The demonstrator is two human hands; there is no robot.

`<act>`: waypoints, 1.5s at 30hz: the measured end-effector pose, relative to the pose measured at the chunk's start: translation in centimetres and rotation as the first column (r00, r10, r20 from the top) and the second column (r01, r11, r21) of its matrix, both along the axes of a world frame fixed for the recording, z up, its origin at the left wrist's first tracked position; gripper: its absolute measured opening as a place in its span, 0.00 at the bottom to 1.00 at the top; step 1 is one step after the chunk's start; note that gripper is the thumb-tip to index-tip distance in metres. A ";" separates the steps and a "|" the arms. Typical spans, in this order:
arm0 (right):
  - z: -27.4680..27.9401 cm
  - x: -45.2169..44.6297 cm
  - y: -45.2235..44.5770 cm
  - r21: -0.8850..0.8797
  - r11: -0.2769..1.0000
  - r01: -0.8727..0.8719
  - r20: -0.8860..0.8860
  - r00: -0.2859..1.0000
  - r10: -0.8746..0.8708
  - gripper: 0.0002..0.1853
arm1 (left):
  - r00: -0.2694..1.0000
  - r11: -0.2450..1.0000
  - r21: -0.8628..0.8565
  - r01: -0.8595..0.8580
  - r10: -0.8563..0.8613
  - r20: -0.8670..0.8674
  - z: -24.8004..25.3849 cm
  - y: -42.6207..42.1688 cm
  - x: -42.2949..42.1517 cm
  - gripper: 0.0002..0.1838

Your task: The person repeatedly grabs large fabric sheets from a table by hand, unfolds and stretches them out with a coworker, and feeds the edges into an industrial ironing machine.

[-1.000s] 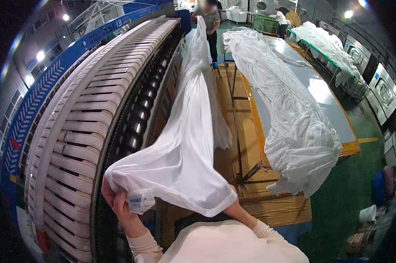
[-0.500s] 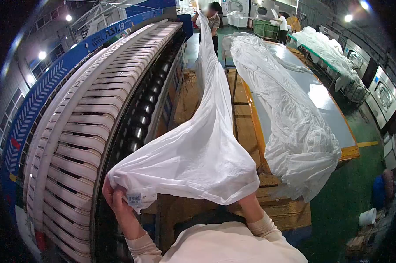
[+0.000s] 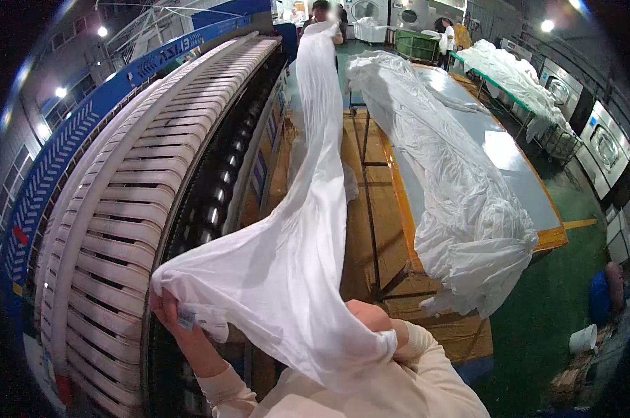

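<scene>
A long white sheet [image 3: 287, 251] stretches away from me toward a co-worker [image 3: 329, 17] at the far end, who holds it up. My left hand [image 3: 166, 310] is closed on one corner, beside the machine's edge; a small printed label [image 3: 187, 319] hangs there. Close to my body, my right hand [image 3: 372, 317] is closed on another part of the same sheet, with its fingers partly hidden by the fabric. Between the two hands the cloth sags in loose folds.
Left of me runs a long ironing machine with pale feed belts [image 3: 123, 244] and black rollers [image 3: 221, 191]. To the right, a heap of white linen [image 3: 454, 181] lies on a table [image 3: 513, 171]. Farther off are washers [image 3: 607, 143], a green cart [image 3: 418, 46] and another person [image 3: 447, 40].
My right hand has drawn back toward my body and turned, pulling its edge of the sheet along. My left hand has shifted slightly left. At the far end the sheet is now spread wider.
</scene>
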State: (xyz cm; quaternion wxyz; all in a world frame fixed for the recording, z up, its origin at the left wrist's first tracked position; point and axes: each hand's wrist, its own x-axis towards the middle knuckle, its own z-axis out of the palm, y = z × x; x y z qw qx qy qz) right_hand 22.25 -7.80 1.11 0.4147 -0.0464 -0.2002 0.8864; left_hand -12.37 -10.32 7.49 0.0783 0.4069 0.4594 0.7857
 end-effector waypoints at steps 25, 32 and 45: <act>-26.1 8.2 1.2 0.482 0.867 -0.122 0.815 -0.300 -0.495 0.11 | 0.611 0.448 -0.701 0.555 -0.791 -0.022 1.2 5.4 15.6 0.07; -28.5 0.1 2.9 0.509 0.658 -0.555 0.834 0.131 -0.536 0.21 | 0.704 0.661 -0.749 -0.030 -0.518 -0.485 8.3 2.6 8.5 0.05; -16.3 -18.5 -3.9 0.703 -0.287 -0.651 0.629 0.757 -0.177 0.17 | 0.612 0.605 -0.348 -0.716 0.305 -0.730 14.2 -19.6 -5.7 0.11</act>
